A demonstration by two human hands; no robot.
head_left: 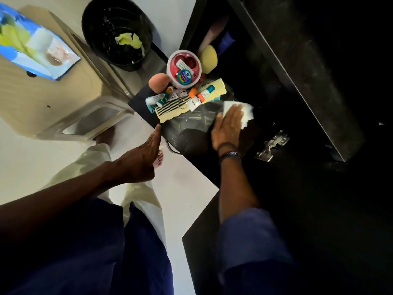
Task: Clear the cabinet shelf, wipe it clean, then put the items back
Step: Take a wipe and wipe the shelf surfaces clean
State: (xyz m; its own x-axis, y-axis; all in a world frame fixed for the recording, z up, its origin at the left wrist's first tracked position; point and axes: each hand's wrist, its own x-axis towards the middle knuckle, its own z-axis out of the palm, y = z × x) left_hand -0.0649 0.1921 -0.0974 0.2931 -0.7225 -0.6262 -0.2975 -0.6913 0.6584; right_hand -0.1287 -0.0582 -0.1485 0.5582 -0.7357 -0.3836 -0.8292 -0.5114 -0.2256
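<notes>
My right hand (pixel 228 126) lies flat on a white wipe (pixel 246 112), pressing it onto the black cabinet shelf (pixel 191 141). My left hand (pixel 144 154) rests open, its fingertips touching the shelf's front edge. At the shelf's far end is a pile of small items: a yellow comb (pixel 170 109), a round red-and-white tub (pixel 184 69) with a small blue jar on it, a pink sponge (pixel 157 81), a yellow sponge (pixel 208 58), and small tubes (pixel 202 96).
A black bin (pixel 117 30) holding yellow wipes stands on the floor beyond the shelf. A blue wipe pack (pixel 36 47) lies on a beige stool (pixel 63 99) at left. An upper black shelf (pixel 297 71) overhangs at right, and a metal hinge (pixel 272 145) sits beside my right wrist.
</notes>
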